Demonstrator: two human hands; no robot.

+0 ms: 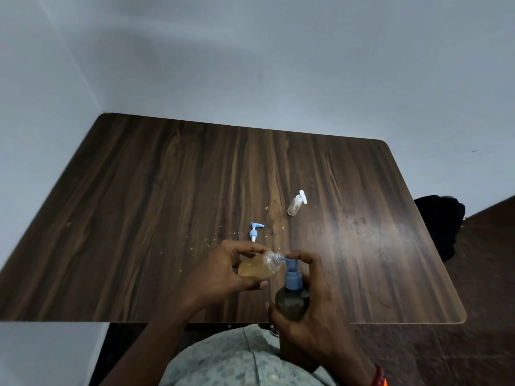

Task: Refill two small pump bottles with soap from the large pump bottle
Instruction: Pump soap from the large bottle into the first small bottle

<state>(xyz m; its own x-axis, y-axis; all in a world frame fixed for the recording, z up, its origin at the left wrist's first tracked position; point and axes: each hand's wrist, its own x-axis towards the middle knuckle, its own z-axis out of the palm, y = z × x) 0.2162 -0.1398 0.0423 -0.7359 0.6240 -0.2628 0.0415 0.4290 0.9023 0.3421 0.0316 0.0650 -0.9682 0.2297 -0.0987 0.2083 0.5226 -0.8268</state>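
The left hand (223, 271) grips the open small bottle (257, 267) tilted, its neck against the spout so soap runs in. The right hand (312, 310) clasps the big bottle (292, 303), a finger seemingly on its pump (291, 264). The loose pump (255, 231) and second bottle (296, 203) wait on the table (139, 204).

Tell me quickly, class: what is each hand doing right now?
Left hand: grips the small bottle, tilted, its open neck at the spout.
Right hand: grips the large bottle, a finger on its pump.
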